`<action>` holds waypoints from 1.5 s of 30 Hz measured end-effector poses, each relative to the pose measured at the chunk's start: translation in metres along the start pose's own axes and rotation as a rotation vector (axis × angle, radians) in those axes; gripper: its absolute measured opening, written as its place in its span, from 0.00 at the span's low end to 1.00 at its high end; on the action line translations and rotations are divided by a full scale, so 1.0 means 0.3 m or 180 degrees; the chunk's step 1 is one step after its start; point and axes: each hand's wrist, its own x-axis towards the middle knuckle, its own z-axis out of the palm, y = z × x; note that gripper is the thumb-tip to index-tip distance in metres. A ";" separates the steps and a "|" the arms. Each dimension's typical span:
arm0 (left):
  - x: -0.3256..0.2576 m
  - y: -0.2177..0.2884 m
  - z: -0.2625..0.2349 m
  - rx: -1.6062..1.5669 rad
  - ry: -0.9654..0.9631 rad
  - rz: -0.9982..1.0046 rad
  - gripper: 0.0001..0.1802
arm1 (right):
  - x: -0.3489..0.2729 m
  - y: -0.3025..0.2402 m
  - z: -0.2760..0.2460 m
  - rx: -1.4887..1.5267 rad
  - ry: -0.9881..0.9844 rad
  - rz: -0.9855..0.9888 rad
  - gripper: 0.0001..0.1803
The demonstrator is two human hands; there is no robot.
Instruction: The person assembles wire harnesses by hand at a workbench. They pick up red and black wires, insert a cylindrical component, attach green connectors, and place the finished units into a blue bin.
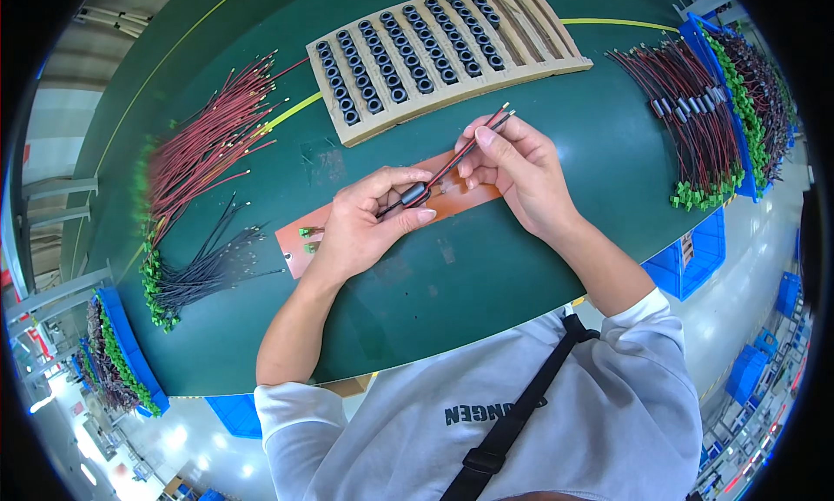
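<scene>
My left hand pinches a small dark cylindrical core that sits around a red and a black wire. My right hand grips the same wire pair nearer its bare-tipped ends, which point up and away. Both hands hover over an orange-brown board lying on the green table. Small green connectors lie on the board by my left wrist.
A slotted tan tray holding several rows of dark cores lies at the back. Red wires and black wires are heaped at left. Finished wire bundles lie at right beside a blue bin. Blue bins sit lower left.
</scene>
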 end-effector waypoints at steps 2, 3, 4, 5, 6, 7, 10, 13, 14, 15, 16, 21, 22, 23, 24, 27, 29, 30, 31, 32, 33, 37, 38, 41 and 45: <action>-0.005 0.008 -0.005 -0.0036 -0.0057 -0.0034 0.22 | 0.002 -0.001 -0.004 0.0007 -0.0138 0.0012 0.13; -0.005 0.009 -0.014 -0.0048 -0.0101 -0.0087 0.21 | 0.005 0.000 -0.007 0.0010 -0.0208 0.0018 0.14; -0.003 0.010 -0.017 -0.0070 -0.0159 -0.0134 0.20 | 0.005 0.000 -0.012 -0.0118 -0.0209 -0.0079 0.15; -0.003 0.015 -0.015 -0.0004 -0.0127 -0.0194 0.19 | 0.007 0.000 -0.017 -0.0247 -0.0210 -0.0176 0.15; -0.001 0.025 -0.012 0.0063 -0.0094 -0.0255 0.18 | 0.007 0.002 -0.019 -0.0375 -0.0212 -0.0273 0.16; 0.000 0.032 -0.009 0.0132 -0.0059 -0.0315 0.18 | 0.007 0.003 -0.019 -0.0481 -0.0149 -0.0339 0.17; 0.010 0.027 -0.009 0.1052 0.0056 0.0221 0.18 | 0.009 0.003 -0.014 -0.0666 -0.0043 -0.0532 0.17; 0.007 0.044 -0.016 0.0847 0.0077 -0.0257 0.18 | 0.003 0.001 -0.009 -0.0669 -0.0209 -0.0687 0.17; 0.006 0.039 -0.020 0.0780 0.0065 -0.0232 0.18 | -0.005 -0.006 -0.011 -0.0729 -0.0334 -0.0721 0.17; 0.005 0.030 -0.023 0.0713 0.0053 -0.0207 0.18 | -0.010 -0.013 -0.012 -0.0788 -0.0459 -0.0754 0.17; 0.002 0.023 -0.025 0.0645 0.0040 -0.0187 0.19 | -0.013 -0.019 -0.012 -0.0768 -0.0431 -0.0678 0.17; -0.009 0.015 -0.028 0.0721 0.0003 -0.0078 0.17 | -0.006 -0.027 -0.003 -0.0478 -0.0017 -0.0190 0.18; -0.011 0.012 -0.026 0.0812 0.0015 -0.0007 0.16 | -0.004 -0.026 -0.003 -0.0451 0.0035 -0.0179 0.17; -0.010 0.012 -0.022 0.0889 -0.0020 0.0019 0.16 | -0.003 -0.023 -0.004 -0.0423 0.0088 -0.0170 0.17; -0.009 0.014 -0.016 0.0967 -0.0055 0.0046 0.16 | -0.001 -0.020 -0.004 -0.0395 0.0141 -0.0160 0.17; -0.016 0.035 0.001 0.1066 -0.0106 0.0013 0.16 | 0.005 0.002 -0.011 -0.0486 0.0215 -0.0154 0.18; -0.011 0.041 0.003 0.1073 -0.0029 0.0024 0.15 | 0.009 -0.015 -0.007 -0.0842 0.0207 -0.0197 0.18; -0.010 0.034 0.001 0.1062 0.0039 0.0036 0.15 | 0.012 -0.025 -0.007 -0.1019 0.0205 -0.0219 0.18; -0.012 0.029 -0.001 0.1055 0.0098 0.0027 0.15 | 0.012 -0.027 -0.010 -0.0909 0.0208 -0.0173 0.19; -0.009 0.030 -0.001 0.1036 0.0083 0.0036 0.15 | 0.013 -0.032 -0.011 -0.0874 0.0213 -0.0142 0.19; -0.006 0.030 -0.001 0.1017 0.0069 0.0044 0.15 | 0.013 -0.036 -0.012 -0.0839 0.0217 -0.0111 0.19; -0.006 0.009 -0.002 0.0828 0.0049 0.0037 0.16 | 0.013 -0.036 -0.024 -0.0802 0.0226 -0.0080 0.20; -0.007 0.009 -0.002 0.0809 0.0056 0.0010 0.16 | 0.013 -0.036 -0.026 -0.0795 0.0224 -0.0095 0.20; -0.008 0.016 0.000 0.0845 0.0065 -0.0088 0.17 | 0.013 -0.036 -0.035 -0.0807 0.0214 -0.0141 0.20; -0.001 0.020 0.004 0.1032 0.0186 -0.0008 0.18 | 0.015 -0.038 -0.036 -0.0878 0.0181 -0.0268 0.19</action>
